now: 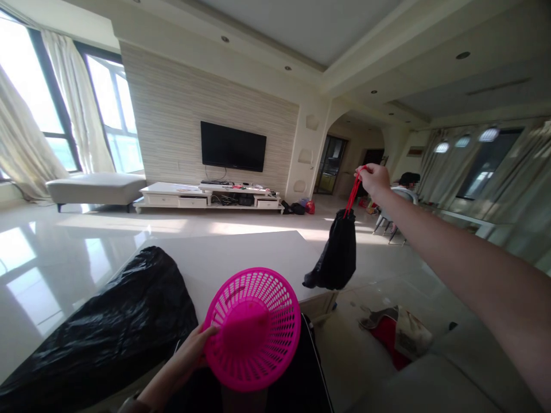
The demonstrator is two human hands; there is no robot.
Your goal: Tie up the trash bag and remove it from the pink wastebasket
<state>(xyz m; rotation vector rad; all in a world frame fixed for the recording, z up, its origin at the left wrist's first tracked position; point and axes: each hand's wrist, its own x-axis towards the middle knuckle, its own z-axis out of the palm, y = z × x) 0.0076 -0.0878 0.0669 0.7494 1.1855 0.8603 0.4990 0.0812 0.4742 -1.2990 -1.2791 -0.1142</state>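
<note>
My left hand (196,348) grips the rim of a pink slotted plastic basket (246,332), tilted so that its inside faces me; I see nothing lying in it. Raised out to the right, my right hand (373,179) is closed on the red drawstring (353,198) of a black drawstring garbage bag (338,255). The bag hangs gathered at its neck, beside the right corner of the white table (241,246). What it holds, if anything, is hidden. A large black plastic bag (138,315) is spread over the table's left side, apart from my hands.
Cloth items, red and patterned (400,335), lie low at the right by a grey sofa (413,384). A TV cabinet (181,198) and a grey bench (97,188) stand along the far side. A person (408,182) sits at the back right.
</note>
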